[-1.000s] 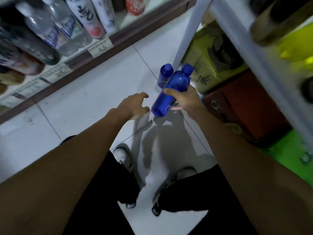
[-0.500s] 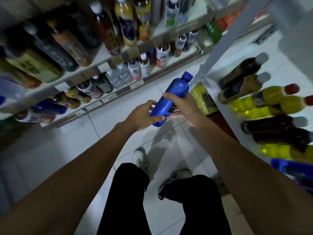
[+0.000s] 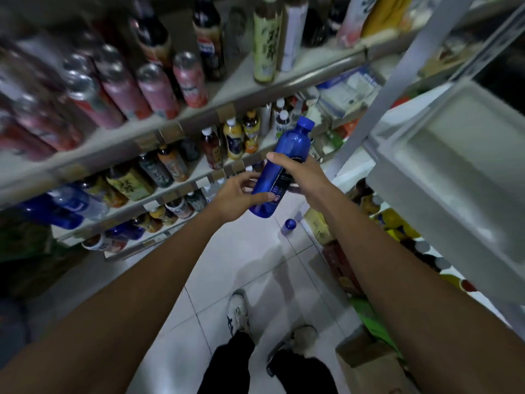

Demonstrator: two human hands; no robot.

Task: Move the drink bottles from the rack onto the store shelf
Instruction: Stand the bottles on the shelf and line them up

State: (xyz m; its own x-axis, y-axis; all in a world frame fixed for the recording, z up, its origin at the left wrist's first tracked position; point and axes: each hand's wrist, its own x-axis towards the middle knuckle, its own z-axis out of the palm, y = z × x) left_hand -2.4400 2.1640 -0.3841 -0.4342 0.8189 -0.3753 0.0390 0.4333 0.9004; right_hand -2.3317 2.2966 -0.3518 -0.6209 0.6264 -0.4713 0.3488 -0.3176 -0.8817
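A blue plastic drink bottle (image 3: 287,155) with a blue cap is held tilted in mid-air between both hands. My right hand (image 3: 301,173) grips its middle from the right. My left hand (image 3: 238,194) wraps its lower end, thumb under the base. A second blue bottle (image 3: 289,225) stands on the floor below. The store shelf (image 3: 199,115) on the left carries rows of cans and bottles on several levels. The white rack (image 3: 443,177) rises on the right, with yellow and dark bottles lying on its lower level.
White tiled floor (image 3: 241,268) runs between shelf and rack. My shoes and dark trousers are at the bottom centre. Cardboard boxes (image 3: 372,362) and coloured cartons sit under the rack at right. More blue bottles (image 3: 56,209) lie on a lower shelf at left.
The view has swung upward, bringing higher shelf levels into sight. My left hand went from reaching to gripping the bottle's lower end, and the bottle rose toward the shelf.
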